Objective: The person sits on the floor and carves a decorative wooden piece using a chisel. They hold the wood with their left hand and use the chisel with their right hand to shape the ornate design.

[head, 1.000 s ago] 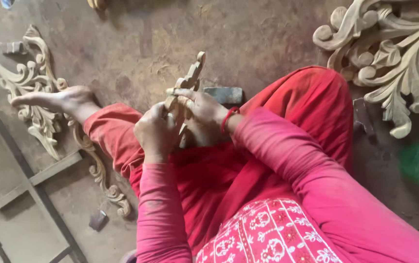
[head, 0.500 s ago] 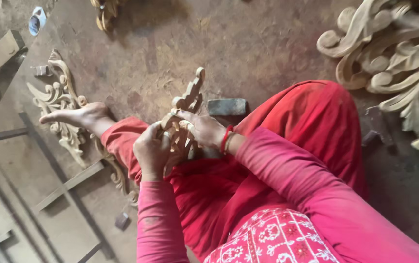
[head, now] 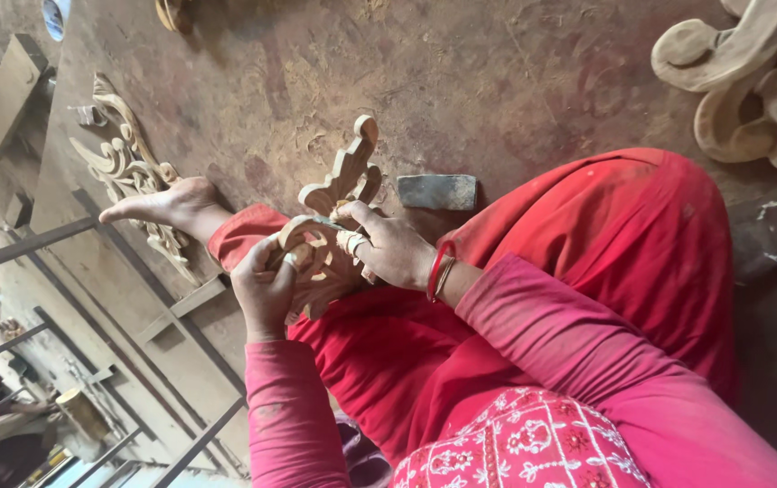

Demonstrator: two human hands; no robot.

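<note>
Pale carved wood piece [head: 330, 226] sits gripped in both hands: left hand [head: 266, 289] fingers wrap its lower edge, right hand [head: 397, 248] fingers press its face; rubbing evenly along the curls would likely suit.

A grey rectangular stone block [head: 437, 192] lay at 12 o'clock; pale carved wooden scrollwork [head: 126, 167] sat at 10, larger carvings [head: 750, 81] at 2.

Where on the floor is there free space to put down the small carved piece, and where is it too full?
Bare floor lies beyond the grey block, between the flat scroll carving and the large carvings. It is crowded by the knees, where left hand and right hand hold the carved piece.
</note>
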